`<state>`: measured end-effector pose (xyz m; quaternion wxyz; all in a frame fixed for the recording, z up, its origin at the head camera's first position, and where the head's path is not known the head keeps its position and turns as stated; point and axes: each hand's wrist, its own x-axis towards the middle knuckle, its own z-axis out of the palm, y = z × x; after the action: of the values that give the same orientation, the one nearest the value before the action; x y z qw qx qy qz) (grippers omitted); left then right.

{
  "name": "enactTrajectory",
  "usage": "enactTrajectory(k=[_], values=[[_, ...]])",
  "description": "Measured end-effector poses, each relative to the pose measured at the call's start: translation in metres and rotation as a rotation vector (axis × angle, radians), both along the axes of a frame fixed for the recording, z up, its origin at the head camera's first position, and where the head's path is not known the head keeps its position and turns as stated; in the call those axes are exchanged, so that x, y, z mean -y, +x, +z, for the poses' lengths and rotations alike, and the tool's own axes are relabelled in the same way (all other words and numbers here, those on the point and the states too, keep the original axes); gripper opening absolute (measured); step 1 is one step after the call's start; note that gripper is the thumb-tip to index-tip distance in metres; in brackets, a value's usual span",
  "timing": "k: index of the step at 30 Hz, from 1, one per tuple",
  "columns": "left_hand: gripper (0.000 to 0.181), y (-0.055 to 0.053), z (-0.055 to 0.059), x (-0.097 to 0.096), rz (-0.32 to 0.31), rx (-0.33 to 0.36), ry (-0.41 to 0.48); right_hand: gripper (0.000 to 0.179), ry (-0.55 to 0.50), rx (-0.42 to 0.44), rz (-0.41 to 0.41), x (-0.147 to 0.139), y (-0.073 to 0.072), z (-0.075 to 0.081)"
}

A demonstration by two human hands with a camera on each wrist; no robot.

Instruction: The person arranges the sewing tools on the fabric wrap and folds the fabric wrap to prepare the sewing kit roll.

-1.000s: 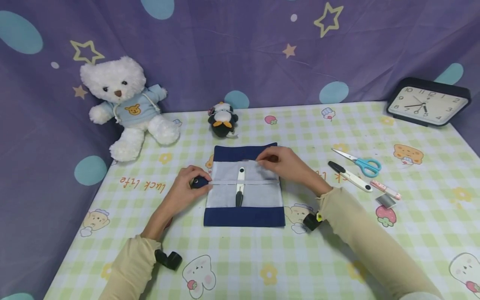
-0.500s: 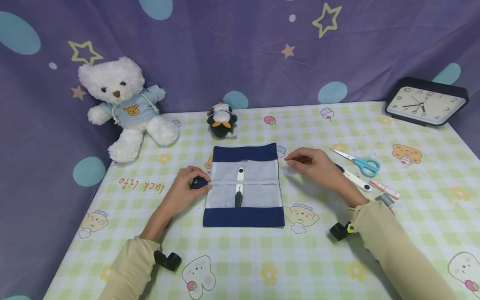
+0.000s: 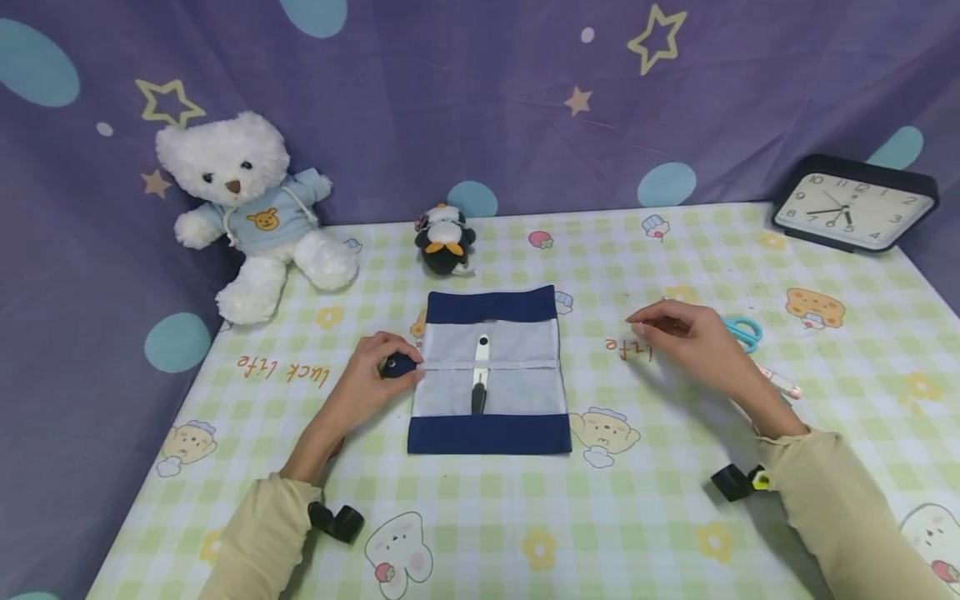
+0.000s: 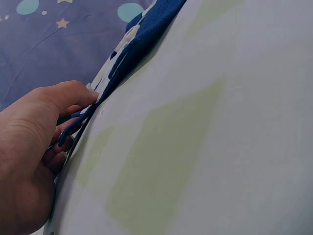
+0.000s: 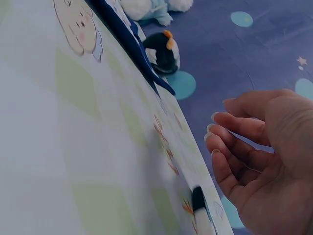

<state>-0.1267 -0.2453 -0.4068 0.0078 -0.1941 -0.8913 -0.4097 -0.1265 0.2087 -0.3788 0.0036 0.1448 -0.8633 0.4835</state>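
An unfolded navy fabric pouch (image 3: 491,433) with a pale grey lining lies in the middle of the table. A narrow band crosses the lining, and under it is a slim white tool (image 3: 482,350) with a black end. My left hand (image 3: 372,371) pinches the pouch's left edge, by a navy tab (image 3: 397,364) with a snap; the left wrist view shows thumb and fingers on the navy cloth (image 4: 142,46). To the right of the pouch, my right hand (image 3: 693,342) hovers above the table with loosely bent fingers and holds nothing.
Beyond the right hand lie blue-handled scissors (image 3: 744,333) and a pink-and-white stick (image 3: 782,382). A second white tool (image 5: 201,210) with a black end shows in the right wrist view. A teddy bear (image 3: 262,221), a penguin toy (image 3: 445,242) and a clock (image 3: 855,204) stand at the back.
My right hand has left the pouch's upper right part and moved right across the table, now covering part of the scissors from view. The left hand stays at the pouch's edge.
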Motion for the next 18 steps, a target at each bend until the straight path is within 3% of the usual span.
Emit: enactTrajectory(k=[11, 18], values=[[0.014, -0.001, 0.001, -0.001, -0.006, -0.009, -0.005, 0.02, 0.063, -0.03, -0.135, -0.044, 0.019, -0.002], [0.013, 0.0, 0.0, -0.001, -0.005, -0.006, -0.004, 0.026, 0.108, 0.01, -0.215, -0.064, 0.031, -0.001]])
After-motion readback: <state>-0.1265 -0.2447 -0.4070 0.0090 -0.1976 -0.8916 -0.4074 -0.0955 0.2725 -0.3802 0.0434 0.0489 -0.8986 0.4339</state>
